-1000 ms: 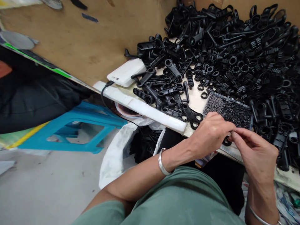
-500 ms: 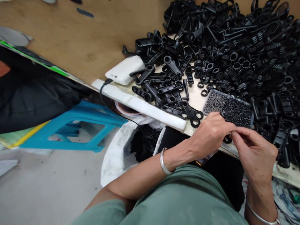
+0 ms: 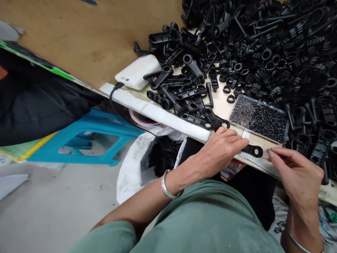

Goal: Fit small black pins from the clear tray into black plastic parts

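Note:
My left hand [image 3: 219,151] is closed, its fingers curled at the table's front edge. Its fingertips hide the left end of a flat black plastic crank arm [image 3: 255,150], which lies there with its ringed end showing; I cannot tell what the fingers hold. To the right, my right hand [image 3: 298,172] pinches a tiny dark piece [image 3: 269,150] between thumb and forefinger. Just behind both hands sits a clear shallow box [image 3: 283,140] of small grey and black parts. More black crank arms [image 3: 193,92] lie beyond my left hand.
A large heap of black plastic parts [image 3: 244,31] covers the table's back and right. A white power bank [image 3: 139,72] with a cable rests near a white foam edge strip [image 3: 158,110]. Below are a white sack [image 3: 129,175] and a blue stool [image 3: 86,135].
My hands have parted: the left has moved left, the right slightly right. The crank arm beneath them now shows more. The view has shifted slightly.

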A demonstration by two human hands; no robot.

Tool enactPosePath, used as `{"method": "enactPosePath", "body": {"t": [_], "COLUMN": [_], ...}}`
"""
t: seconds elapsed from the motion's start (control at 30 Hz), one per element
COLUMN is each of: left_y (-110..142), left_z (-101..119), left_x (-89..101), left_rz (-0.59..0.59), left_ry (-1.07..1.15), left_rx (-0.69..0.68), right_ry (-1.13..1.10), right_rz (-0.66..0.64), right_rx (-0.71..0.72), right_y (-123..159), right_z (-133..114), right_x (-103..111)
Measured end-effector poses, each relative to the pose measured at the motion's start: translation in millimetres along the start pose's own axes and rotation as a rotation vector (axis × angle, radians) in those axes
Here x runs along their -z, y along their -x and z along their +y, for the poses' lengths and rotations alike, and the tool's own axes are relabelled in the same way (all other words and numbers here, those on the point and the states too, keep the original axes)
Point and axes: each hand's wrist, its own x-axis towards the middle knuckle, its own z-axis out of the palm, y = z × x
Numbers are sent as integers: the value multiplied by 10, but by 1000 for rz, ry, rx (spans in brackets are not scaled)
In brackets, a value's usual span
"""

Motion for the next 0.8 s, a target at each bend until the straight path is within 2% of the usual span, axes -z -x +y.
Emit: {"method": "enactPosePath", "body": {"t": [0.13, 0.3, 0.5, 0.67, 0.8], "left_y": [9, 14, 8, 14, 31], "left_z": [59, 152, 173, 178, 182], "left_x": [-81, -117, -136, -147, -173], "left_rz": [27, 31, 40, 59, 77], "left_ry": [39, 94, 99, 103, 133], "left_rx": [-10, 3, 4, 8, 10], "right_ry": [72, 129, 260, 402, 513], "right_rz": [14, -11, -4, -39, -69], "right_rx": [143, 397, 625, 735, 737], "right_y": [83, 135, 142, 148, 205], "right_z": [37, -29, -48, -115, -223], "right_x": [3, -47, -92, -108, -148]}}
